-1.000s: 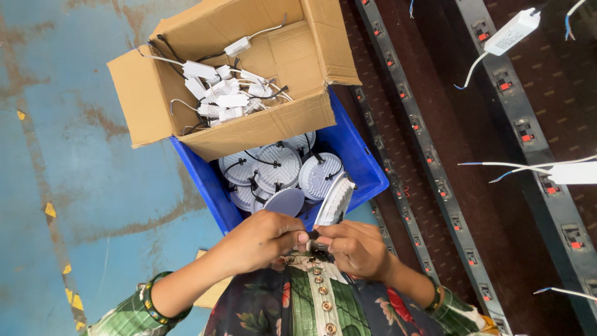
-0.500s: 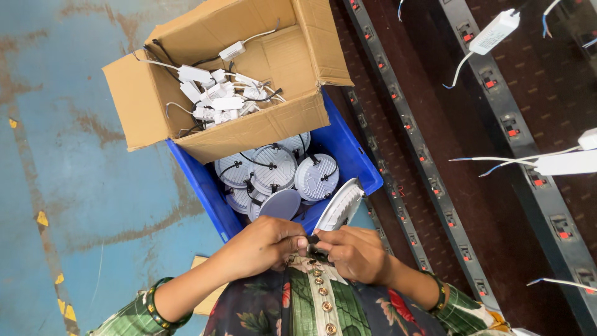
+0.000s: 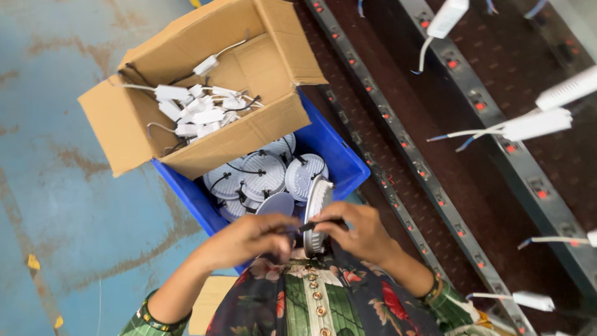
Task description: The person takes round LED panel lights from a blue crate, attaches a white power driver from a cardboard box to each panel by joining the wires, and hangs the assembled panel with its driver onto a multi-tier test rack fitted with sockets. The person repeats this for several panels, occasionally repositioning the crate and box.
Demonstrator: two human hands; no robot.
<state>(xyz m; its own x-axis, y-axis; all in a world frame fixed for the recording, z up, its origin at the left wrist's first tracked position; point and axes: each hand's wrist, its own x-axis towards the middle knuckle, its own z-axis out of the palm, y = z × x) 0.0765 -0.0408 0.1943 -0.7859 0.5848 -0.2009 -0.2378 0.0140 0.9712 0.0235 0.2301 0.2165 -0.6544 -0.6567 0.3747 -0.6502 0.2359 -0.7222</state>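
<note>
Both hands on a round white lamp

Left hand [image 3: 249,239] and right hand [image 3: 357,233] grasp the round white downlight [image 3: 317,208], held on edge between them, just beyond them the blue bin [image 3: 339,158].

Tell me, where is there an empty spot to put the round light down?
The bare blue floor left of the cardboard box and blue bin is the widest free patch. The box is crowded with white wired parts, and the bin is packed with round lights. Both hands, left hand and right hand, hold one round light over the bin's near edge.
</note>
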